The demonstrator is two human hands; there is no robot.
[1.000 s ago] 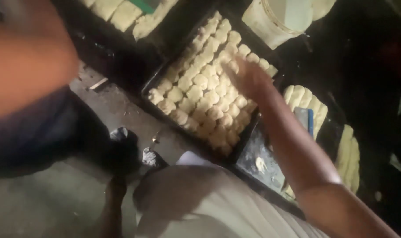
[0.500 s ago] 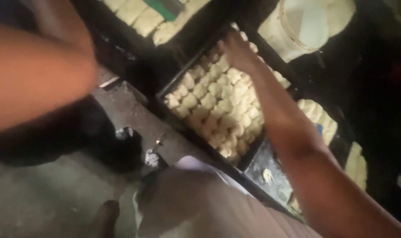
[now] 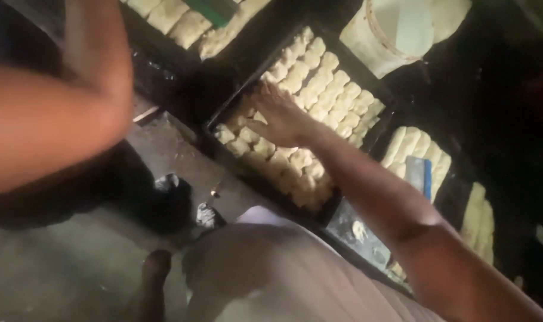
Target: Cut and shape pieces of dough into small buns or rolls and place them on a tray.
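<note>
Right hand [image 3: 280, 116] lies flat, fingers spread, on dough pieces [image 3: 319, 89] in the dark tray [image 3: 224, 119].
Left hand is out of frame; only its forearm [image 3: 51, 119] shows, upper left. Tray's near edge borders bare floor [image 3: 56, 274]; a bucket [image 3: 391, 30] crowds its far corner.

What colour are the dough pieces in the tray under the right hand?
Pale cream-yellow dough pieces, seen in the head view, in a dark tray.
</note>
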